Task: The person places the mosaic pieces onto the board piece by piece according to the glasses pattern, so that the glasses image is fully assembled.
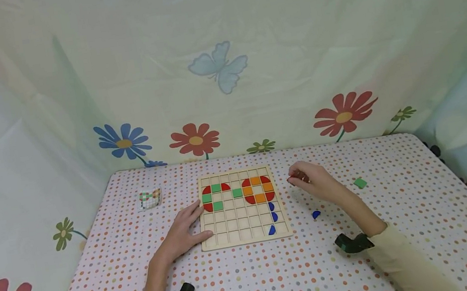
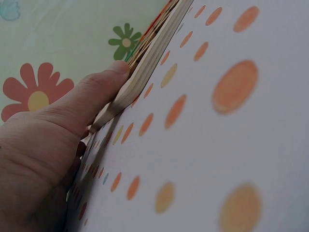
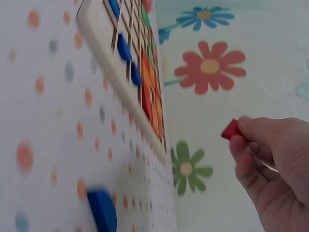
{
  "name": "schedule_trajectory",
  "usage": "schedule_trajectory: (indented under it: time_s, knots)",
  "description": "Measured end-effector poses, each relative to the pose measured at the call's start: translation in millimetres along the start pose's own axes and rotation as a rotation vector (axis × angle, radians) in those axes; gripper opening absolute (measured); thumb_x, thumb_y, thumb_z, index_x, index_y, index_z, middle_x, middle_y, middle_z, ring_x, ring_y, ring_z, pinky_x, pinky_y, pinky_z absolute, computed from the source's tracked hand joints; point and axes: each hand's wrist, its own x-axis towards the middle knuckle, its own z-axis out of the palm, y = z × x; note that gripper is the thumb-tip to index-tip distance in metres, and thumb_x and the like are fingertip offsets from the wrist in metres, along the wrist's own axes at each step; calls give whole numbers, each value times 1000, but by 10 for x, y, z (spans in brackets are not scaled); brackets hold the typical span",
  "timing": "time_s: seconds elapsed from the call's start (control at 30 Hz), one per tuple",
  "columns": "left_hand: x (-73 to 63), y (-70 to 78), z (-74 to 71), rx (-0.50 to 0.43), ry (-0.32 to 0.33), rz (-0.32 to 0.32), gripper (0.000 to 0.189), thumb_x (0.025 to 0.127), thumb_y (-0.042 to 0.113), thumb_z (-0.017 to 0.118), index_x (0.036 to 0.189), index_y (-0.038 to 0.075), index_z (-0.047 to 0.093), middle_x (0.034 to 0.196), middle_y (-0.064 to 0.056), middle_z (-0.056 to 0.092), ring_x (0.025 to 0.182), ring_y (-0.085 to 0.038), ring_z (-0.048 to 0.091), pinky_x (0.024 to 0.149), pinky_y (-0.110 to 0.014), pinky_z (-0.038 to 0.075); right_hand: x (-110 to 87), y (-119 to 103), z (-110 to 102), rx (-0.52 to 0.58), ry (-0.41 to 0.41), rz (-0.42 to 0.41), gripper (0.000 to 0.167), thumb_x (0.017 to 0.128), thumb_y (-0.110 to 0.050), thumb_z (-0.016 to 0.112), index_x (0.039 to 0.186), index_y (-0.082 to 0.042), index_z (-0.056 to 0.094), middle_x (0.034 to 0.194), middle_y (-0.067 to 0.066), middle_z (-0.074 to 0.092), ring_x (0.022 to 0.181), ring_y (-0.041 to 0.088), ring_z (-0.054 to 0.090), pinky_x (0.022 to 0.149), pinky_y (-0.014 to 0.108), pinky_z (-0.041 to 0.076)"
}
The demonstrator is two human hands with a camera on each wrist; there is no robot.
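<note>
A square wooden grid board (image 1: 245,224) lies on the table with red, green, orange and blue pieces in several of its cells. My left hand (image 1: 181,232) rests at the board's left edge, thumb and fingers spread. In the left wrist view the thumb (image 2: 104,84) lies against the board's rim (image 2: 149,67). To the right of the board, my right hand (image 1: 313,181) pinches a small red piece (image 3: 231,130) between thumb and fingertips, above the table. Three blue pieces (image 1: 275,216) sit in the board's right-hand column area, the lowest one tilted.
A loose blue half-round piece (image 1: 316,214) lies right of the board, and a green square piece (image 1: 360,183) farther right. At the back left lies a small pattern card (image 1: 149,199). A dotted cloth covers the table (image 1: 245,284); a flowered curtain (image 1: 278,83) hangs behind.
</note>
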Motion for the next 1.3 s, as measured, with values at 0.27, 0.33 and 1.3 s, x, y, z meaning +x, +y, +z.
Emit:
schedule_trajectory:
  time_s: [0.27,0.33,1.3]
  knots:
    - [12,-18,-2,9,-2,-9,81,84,47,72,150,14,38,162,-5,24,149,-33,21,114,-59,28,254,-287,322,295,-74,-11,16,93,-10,65,108,-6,69,103,9,71,87,15,66,76,21,56]
    - [11,-15,-5,9,-3,-9,81,84,48,72,150,14,38,162,-5,24,149,-34,21,114,-60,28,320,-360,412,333,-86,3,18,92,-11,66,109,-6,69,105,10,71,88,16,66,76,21,55]
    - [-6,1,-8,-2,-7,-18,81,84,49,71,150,15,39,162,-3,25,149,-33,21,114,-59,29,736,-748,1161,70,-262,56,16,88,-21,73,99,-9,74,88,0,70,77,9,58,72,22,51]
